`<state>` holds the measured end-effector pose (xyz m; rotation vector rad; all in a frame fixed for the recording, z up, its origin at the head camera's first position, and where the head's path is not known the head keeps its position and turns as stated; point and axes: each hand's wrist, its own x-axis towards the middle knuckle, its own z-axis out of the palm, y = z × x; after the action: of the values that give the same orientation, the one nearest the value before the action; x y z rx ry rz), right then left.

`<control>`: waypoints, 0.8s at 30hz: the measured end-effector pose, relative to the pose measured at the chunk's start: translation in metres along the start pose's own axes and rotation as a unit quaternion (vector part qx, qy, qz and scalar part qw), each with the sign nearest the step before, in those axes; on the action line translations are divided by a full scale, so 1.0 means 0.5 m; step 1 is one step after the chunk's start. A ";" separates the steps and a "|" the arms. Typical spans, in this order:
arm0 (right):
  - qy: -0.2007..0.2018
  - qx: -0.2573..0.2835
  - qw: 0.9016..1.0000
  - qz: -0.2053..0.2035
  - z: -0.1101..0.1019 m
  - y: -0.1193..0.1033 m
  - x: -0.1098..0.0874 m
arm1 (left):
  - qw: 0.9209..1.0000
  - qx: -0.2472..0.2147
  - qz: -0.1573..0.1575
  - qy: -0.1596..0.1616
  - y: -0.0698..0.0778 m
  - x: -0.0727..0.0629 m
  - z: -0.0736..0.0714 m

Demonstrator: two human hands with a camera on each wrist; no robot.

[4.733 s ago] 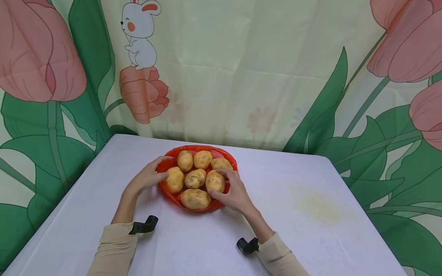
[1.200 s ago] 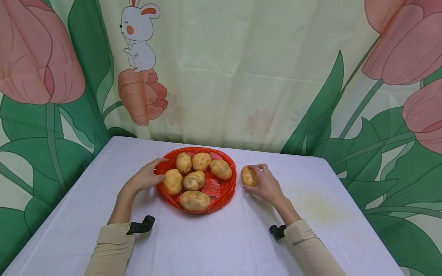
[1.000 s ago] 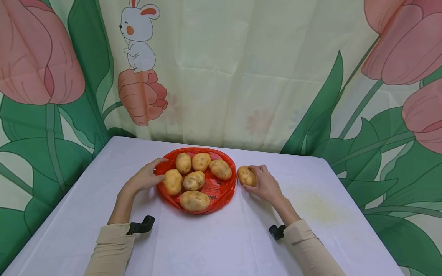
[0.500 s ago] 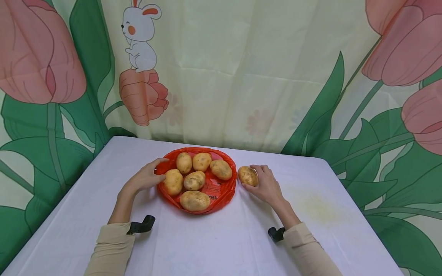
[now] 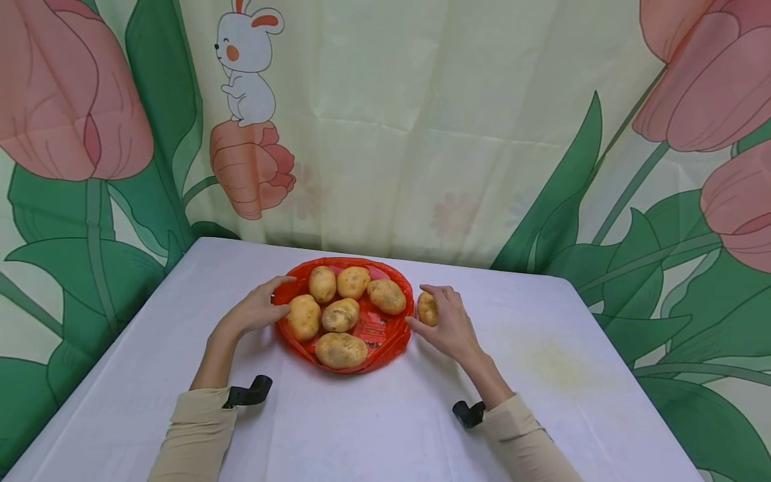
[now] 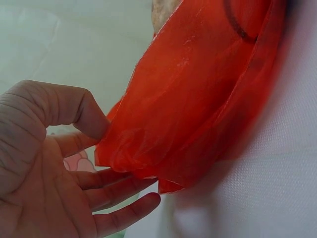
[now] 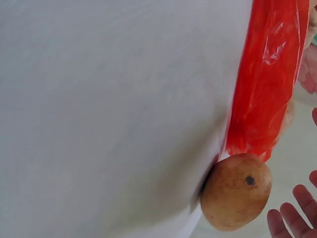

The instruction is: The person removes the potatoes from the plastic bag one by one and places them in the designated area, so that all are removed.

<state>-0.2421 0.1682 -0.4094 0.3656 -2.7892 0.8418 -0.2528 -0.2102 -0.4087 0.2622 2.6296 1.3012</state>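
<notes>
A red plastic bag [image 5: 394,345] with a rolled rim stands spread open on the table, several potatoes [image 5: 340,314] inside it. At its left side my left hand [image 5: 255,311] grips the rim; the left wrist view has the bag's edge [image 6: 119,134] between a bent thumb and the fingers behind. One single potato [image 5: 427,309] lies on the cloth just right of the bag, partly covered by my right hand [image 5: 448,328] in the head view. From the right wrist, that potato [image 7: 237,191] sits beside the bag, with the spread right fingers [image 7: 297,220] apart from it.
A white cloth [image 5: 337,428] covers the table. Behind hangs a pale curtain [image 5: 385,134] printed with tulips and a rabbit. Each wrist wears a black camera, such as the left one [image 5: 249,391].
My right hand has carried one potato out of the bag to the cloth on the right and let it go. It now shifts left, toward the rim. The left hand has stayed put.
</notes>
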 end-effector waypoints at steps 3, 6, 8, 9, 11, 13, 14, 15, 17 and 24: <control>0.000 0.005 1.000 -0.006 0.005 -0.013 0.004 | 1.000 -0.004 -0.002 -0.001 0.000 0.000 -0.001; -0.002 0.013 1.000 -0.012 0.009 -0.025 0.008 | 1.000 -0.005 -0.003 -0.001 0.001 0.001 -0.001; -0.003 0.016 1.000 -0.017 0.013 -0.031 0.012 | 1.000 -0.005 -0.002 0.000 0.001 0.001 -0.002; -0.005 0.017 1.000 -0.020 0.014 -0.034 0.014 | 1.000 -0.004 -0.002 0.001 0.001 0.001 -0.002; -0.007 0.018 0.999 -0.026 0.018 -0.039 0.019 | 1.000 -0.004 -0.002 0.001 0.001 0.000 -0.002; -0.009 0.016 0.999 -0.036 0.023 -0.044 0.025 | 1.000 -0.005 -0.002 0.001 0.001 0.000 -0.001; -0.010 0.014 0.999 -0.042 0.026 -0.046 0.028 | 1.000 -0.005 -0.003 0.001 0.001 0.000 -0.001; -0.010 0.011 0.999 -0.046 0.028 -0.048 0.031 | 1.000 -0.005 -0.004 0.001 0.001 0.000 -0.001; -0.011 0.000 0.999 -0.051 0.033 -0.051 0.038 | 1.000 -0.004 -0.005 0.002 0.001 0.000 0.000; -0.035 -0.005 0.998 -0.045 0.048 -0.056 0.058 | 1.000 -0.003 -0.010 0.002 0.001 0.000 0.002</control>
<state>-0.2644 0.1270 -0.4072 0.5246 -2.8162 0.8100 -0.2525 -0.2093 -0.4088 0.2309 2.6235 1.3050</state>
